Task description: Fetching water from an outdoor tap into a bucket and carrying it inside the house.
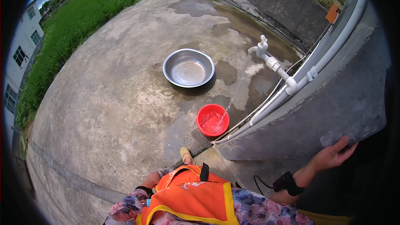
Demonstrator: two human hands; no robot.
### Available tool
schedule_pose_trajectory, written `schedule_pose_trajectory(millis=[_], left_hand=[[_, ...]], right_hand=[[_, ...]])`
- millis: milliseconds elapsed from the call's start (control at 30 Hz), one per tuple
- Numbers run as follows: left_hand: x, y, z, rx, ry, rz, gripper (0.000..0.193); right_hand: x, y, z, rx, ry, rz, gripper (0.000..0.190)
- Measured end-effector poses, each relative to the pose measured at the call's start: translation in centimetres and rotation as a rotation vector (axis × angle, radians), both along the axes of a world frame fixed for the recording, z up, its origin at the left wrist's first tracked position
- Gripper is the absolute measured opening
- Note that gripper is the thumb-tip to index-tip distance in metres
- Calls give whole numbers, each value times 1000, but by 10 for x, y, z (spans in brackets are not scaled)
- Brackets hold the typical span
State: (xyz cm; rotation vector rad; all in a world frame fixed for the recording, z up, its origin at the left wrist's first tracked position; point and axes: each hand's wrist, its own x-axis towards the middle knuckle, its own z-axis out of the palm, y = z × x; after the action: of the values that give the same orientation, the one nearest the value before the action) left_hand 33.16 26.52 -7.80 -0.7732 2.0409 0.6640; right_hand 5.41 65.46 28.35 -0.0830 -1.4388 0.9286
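My right hand (pixel 334 154) rests against the lower edge of the grey concrete wall (pixel 353 112) at the right, fingers spread. At my left side, beside the orange vest (pixel 193 197), my left hand (pixel 153 179) is partly hidden, near a greyish cloth or glove-like thing (pixel 165 171). Water falls from the white plastic tap (pixel 262 47) into a red plastic bucket (pixel 213 120) on the ground. Behind the bucket stands a round metal basin (pixel 188 68), with what looks like a little water in it.
White pipes (pixel 331 50) run along the wall's edge, beside thin cables. Wet patches (pixel 226 72) mark the concrete floor around the basin and tap. A low concrete wall (pixel 275 6) stands at the back. Green plants line the floor's left edge. My sandalled foot (pixel 186 156) is near the bucket.
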Motion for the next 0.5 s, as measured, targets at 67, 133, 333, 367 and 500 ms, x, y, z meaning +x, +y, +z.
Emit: schedule_pose_trajectory(millis=[67,133,333,367,500], left_hand=[[22,-10,-50,103,160,50,53],[31,-18,-81,127,206,54,53],[20,-14,-55,91,166,13,54],[18,-13,-48,85,138,8,54],[19,-15,-52,69,120,-19,55]], right_hand=[[0,-2,0,11,0,-1,47],[0,2,-1,1,0,-3,46],[-2,2,-2,-3,15,3,45],[-2,2,-2,-2,23,9,45],[0,1,0,-1,-22,-8,47]])
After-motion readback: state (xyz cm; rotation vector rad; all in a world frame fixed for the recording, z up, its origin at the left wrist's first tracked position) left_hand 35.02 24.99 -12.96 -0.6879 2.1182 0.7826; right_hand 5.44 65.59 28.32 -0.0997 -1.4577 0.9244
